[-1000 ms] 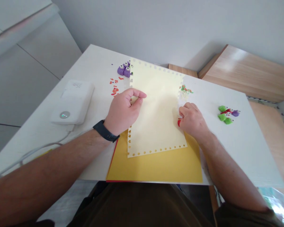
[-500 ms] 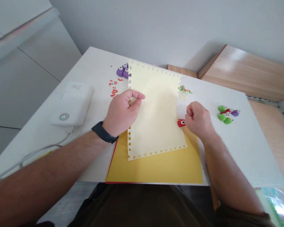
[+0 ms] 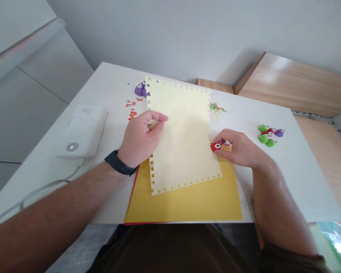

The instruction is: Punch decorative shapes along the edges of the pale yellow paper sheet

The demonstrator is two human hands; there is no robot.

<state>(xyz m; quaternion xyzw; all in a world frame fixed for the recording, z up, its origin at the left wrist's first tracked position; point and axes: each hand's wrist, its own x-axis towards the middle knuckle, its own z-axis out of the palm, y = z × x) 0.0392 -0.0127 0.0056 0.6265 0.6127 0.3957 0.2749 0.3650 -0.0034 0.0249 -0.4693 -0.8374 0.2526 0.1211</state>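
A pale yellow sheet of paper (image 3: 184,144), with heart, star and other small holes punched along its edges, lies over a yellow sheet (image 3: 193,204). My left hand (image 3: 144,131) is at its left edge, thumb and index finger closed together over the paper; the other fingers are hidden. At the right edge, my right hand (image 3: 238,146) grips a small red paper punch (image 3: 215,147) with a googly eye, between thumb and fingers. The punch touches the paper's edge.
Purple punches (image 3: 140,89) stand behind the sheet, partly covered. Red confetti (image 3: 132,113) lies left, green and pale confetti (image 3: 217,110) right. Green, red and purple punches (image 3: 268,134) sit at the right. A white device (image 3: 83,131) with a cable (image 3: 45,185) is at the left.
My right hand has gone from a fist beside the red punch to a looser grip with the fingers more extended. The view has shifted slightly; my left hand stays at the paper.
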